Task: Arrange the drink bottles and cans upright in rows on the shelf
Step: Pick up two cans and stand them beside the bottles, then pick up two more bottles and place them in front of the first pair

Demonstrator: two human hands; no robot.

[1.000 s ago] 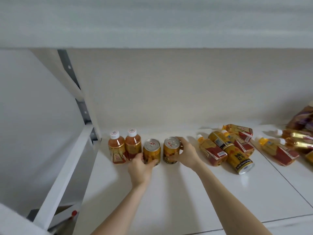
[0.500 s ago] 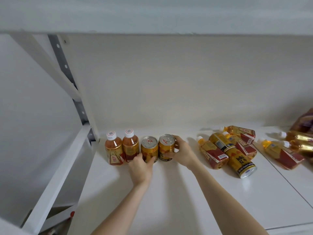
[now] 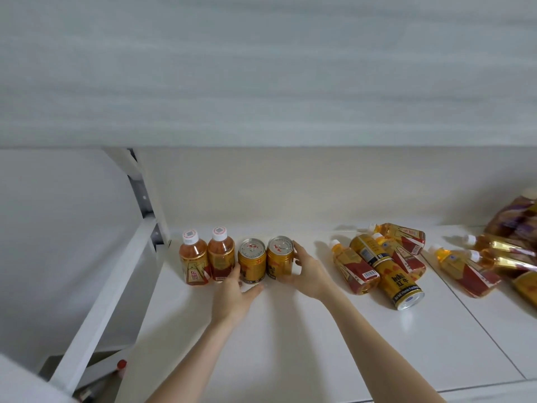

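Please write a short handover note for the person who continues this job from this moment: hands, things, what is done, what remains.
Left hand: open, fingers against the left upright can.
Right hand: wrapped around the right upright can.
Done: two upright bottles and the two cans form one row at the shelf's back left.
Left: lying bottles and a lying can in the pile on the right must be stood up in rows.

Your right hand [image 3: 308,271] wraps the right can [image 3: 279,261]; left hand [image 3: 235,295] touches the left can [image 3: 252,264]. Two bottles [image 3: 207,260] stand upright beside them on the shelf [image 3: 290,344]. A pile [image 3: 383,263] lies toppled to the right.
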